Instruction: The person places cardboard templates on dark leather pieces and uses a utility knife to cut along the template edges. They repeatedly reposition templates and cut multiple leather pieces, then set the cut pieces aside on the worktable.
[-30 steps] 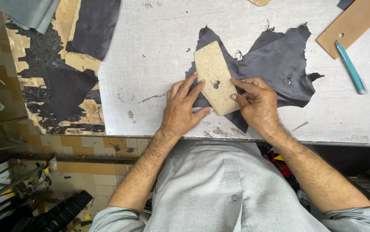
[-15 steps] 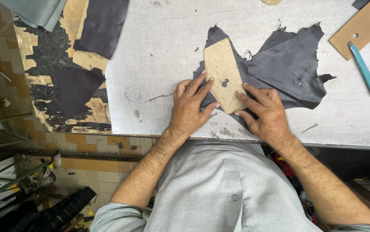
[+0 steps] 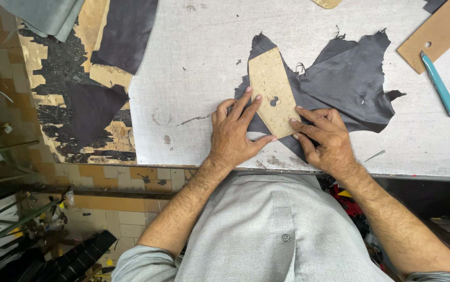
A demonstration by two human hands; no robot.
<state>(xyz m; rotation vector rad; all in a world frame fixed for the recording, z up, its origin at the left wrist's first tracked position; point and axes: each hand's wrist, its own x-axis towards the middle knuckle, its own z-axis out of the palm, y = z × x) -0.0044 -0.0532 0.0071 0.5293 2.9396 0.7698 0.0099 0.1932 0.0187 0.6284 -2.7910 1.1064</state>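
Note:
A tan cardboard pattern [image 3: 270,86] with a small cut-out hole lies on a ragged piece of dark grey leather [image 3: 348,86] on the grey worktable [image 3: 199,62]. My left hand [image 3: 235,133] rests flat on the table, its fingers pressing the pattern's lower left edge. My right hand [image 3: 325,137] presses the pattern's lower right corner and the leather beneath it. Neither hand grips anything; both lie spread with fingers apart.
A teal utility knife [image 3: 439,83] lies at the right, beside a brown board [image 3: 439,31] with a hole. More dark leather scraps [image 3: 125,31] and grey cloth [image 3: 42,13] lie on a worn bench at the left. Tiled floor shows below the table's front edge.
The view has shifted a little, moving everything rightward in frame. Both hands stay pressed on the pattern, the fingers spreading slightly; pattern and leather keep their place on the table.

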